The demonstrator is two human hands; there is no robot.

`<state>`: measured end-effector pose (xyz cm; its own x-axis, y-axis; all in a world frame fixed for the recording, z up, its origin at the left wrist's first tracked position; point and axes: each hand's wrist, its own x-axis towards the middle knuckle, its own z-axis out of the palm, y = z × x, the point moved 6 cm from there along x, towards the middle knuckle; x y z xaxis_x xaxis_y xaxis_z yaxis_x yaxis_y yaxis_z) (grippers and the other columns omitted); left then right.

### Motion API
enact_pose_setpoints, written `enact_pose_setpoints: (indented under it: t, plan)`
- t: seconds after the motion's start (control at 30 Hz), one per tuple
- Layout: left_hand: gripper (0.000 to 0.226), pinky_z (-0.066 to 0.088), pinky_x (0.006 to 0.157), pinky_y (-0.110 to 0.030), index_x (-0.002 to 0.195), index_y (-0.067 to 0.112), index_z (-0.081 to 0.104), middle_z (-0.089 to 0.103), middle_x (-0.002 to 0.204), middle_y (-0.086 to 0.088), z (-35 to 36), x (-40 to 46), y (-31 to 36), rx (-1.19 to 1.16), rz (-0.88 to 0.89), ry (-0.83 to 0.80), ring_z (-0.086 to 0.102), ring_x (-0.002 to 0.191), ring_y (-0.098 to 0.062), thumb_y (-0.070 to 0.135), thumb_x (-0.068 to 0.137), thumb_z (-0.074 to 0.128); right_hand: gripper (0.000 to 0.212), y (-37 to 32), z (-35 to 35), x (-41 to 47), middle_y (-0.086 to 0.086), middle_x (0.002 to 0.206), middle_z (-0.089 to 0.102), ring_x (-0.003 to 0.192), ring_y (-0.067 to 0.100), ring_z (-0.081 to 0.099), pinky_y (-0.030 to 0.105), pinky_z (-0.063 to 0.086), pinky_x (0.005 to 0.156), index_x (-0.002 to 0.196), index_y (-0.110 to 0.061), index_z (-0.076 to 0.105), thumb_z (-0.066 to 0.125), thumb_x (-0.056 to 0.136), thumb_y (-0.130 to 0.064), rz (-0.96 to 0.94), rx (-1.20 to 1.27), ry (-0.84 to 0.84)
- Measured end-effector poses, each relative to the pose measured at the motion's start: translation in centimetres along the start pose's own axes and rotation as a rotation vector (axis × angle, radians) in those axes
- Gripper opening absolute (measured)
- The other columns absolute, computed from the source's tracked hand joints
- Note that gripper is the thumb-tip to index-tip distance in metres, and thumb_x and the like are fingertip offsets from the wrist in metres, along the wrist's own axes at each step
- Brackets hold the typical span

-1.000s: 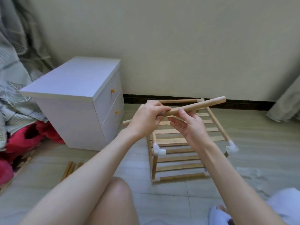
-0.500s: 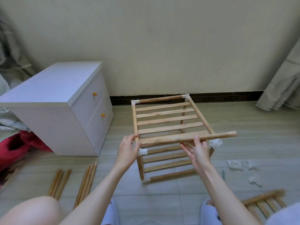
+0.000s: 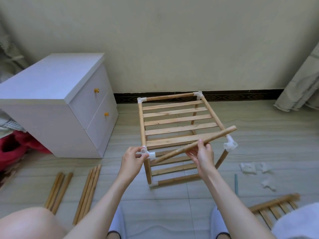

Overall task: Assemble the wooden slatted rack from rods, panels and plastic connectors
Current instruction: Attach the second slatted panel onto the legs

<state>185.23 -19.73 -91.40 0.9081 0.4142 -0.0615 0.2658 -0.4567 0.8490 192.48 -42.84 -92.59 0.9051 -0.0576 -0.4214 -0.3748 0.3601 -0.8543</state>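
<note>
A partly built wooden slatted rack (image 3: 177,130) stands on the floor in front of me, with white plastic connectors at its corners. My left hand (image 3: 133,158) pinches the near-left connector (image 3: 146,153). In my right hand (image 3: 202,155) is a loose wooden rod (image 3: 195,144), held near its middle. The rod slants across the rack's front, its left end at the near-left connector's socket and its right end above the near-right connector (image 3: 230,144).
Two bundles of spare rods (image 3: 88,192) lie on the floor at left, near a white two-drawer cabinet (image 3: 57,104). Loose white connectors (image 3: 253,168) and a slatted panel (image 3: 274,209) lie at right. A wall is behind the rack, a curtain (image 3: 300,83) far right.
The rod has tilted, its left end dropping toward the near-left connector. My left hand moved from the rod to that connector. The camera view has swung down and to the right.
</note>
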Motion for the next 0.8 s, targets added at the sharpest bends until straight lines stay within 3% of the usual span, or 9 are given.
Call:
enact_pose_setpoints:
  t: [0.1,0.2,0.27,0.37,0.43,0.53,0.63,0.7,0.8]
  plan:
    - [0.031,0.049,0.084,-0.026,0.118,0.019,0.059,0.055,0.112,0.002,0.3,-0.1,-0.6,-0.109,-0.058,-0.033,0.061,0.097,-0.016,0.021,0.087,0.065,0.019,0.4,0.5,0.1,0.008,0.081,0.053,0.082,0.023,0.061,0.044,0.052,0.087,0.11,-0.007,0.044,0.039,0.101,-0.022,0.003,-0.061,-0.026]
    - [0.046,0.048,0.096,-0.039,0.128,0.017,0.048,0.056,0.118,-0.003,0.8,-0.7,-1.5,-0.285,-0.17,-0.028,0.059,0.106,-0.019,0.022,0.086,0.066,0.02,1.3,1.7,-0.4,0.004,0.072,0.048,0.068,0.017,0.055,0.033,0.054,0.074,0.111,-0.008,0.046,0.039,0.101,-0.024,-0.015,-0.178,-0.095]
    - [0.051,0.048,0.095,-0.034,0.132,0.016,0.042,0.058,0.119,-0.005,1.6,-1.0,-1.9,-0.398,-0.232,-0.059,0.058,0.107,-0.016,0.024,0.087,0.065,0.022,2.0,2.5,-0.9,0.001,0.07,0.045,0.061,0.012,0.047,0.024,0.047,0.059,0.111,-0.008,0.05,0.041,0.1,-0.025,-0.042,-0.326,-0.144]
    - [0.047,0.042,0.079,-0.019,0.128,0.022,0.041,0.061,0.106,0.003,2.3,-1.3,-1.5,-0.4,-0.235,-0.072,0.055,0.097,-0.005,0.029,0.087,0.064,0.024,3.4,4.0,-1.2,0.0,0.066,0.045,0.057,0.01,0.043,0.02,0.039,0.052,0.101,-0.007,0.058,0.049,0.096,-0.028,-0.003,-0.495,-0.219]
    - [0.04,0.039,0.08,-0.02,0.12,0.024,0.044,0.061,0.099,0.006,2.3,-1.2,-1.6,-0.34,-0.222,0.008,0.055,0.094,-0.005,0.032,0.087,0.065,0.024,3.5,5.3,-0.9,0.002,0.065,0.047,0.058,0.011,0.043,0.022,0.037,0.053,0.094,-0.006,0.06,0.054,0.094,-0.029,-0.028,-0.625,-0.204]
    - [0.028,0.045,0.08,-0.023,0.108,0.021,0.052,0.064,0.095,0.005,2.3,-1.4,-1.7,-0.286,-0.195,0.131,0.058,0.092,-0.008,0.032,0.086,0.065,0.02,1.9,8.3,0.1,0.0,0.081,0.063,0.074,0.014,0.056,0.026,0.043,0.065,0.096,-0.011,0.068,0.056,0.091,-0.027,-0.236,-0.844,-0.182]
    - [0.025,0.049,0.081,-0.026,0.104,0.021,0.056,0.064,0.087,0.01,2.3,-1.5,-2.0,-0.267,-0.19,0.194,0.061,0.09,-0.008,0.031,0.085,0.067,0.015,0.7,11.9,0.9,-0.002,0.091,0.065,0.088,0.016,0.058,0.033,0.047,0.08,0.094,-0.014,0.07,0.061,0.088,-0.024,-0.382,-1.083,-0.334]
    - [0.024,0.049,0.079,-0.024,0.103,0.023,0.055,0.064,0.085,0.011,2.2,-1.4,-2.0,-0.268,-0.194,0.203,0.061,0.09,-0.008,0.032,0.084,0.067,0.007,1.2,13.2,1.7,-0.004,0.084,0.063,0.083,0.017,0.057,0.032,0.047,0.073,0.079,-0.02,0.068,0.066,0.084,-0.024,-0.375,-1.312,-0.467]
    - [0.022,0.04,0.066,-0.015,0.102,0.026,0.052,0.06,0.081,0.01,2.2,-1.1,-1.8,-0.218,-0.206,0.193,0.057,0.085,-0.01,0.035,0.086,0.064,0.019,2.4,13.2,2.2,-0.001,0.071,0.061,0.069,0.018,0.056,0.032,0.045,0.061,0.065,-0.025,0.058,0.069,0.08,-0.022,-0.335,-1.455,-0.53]
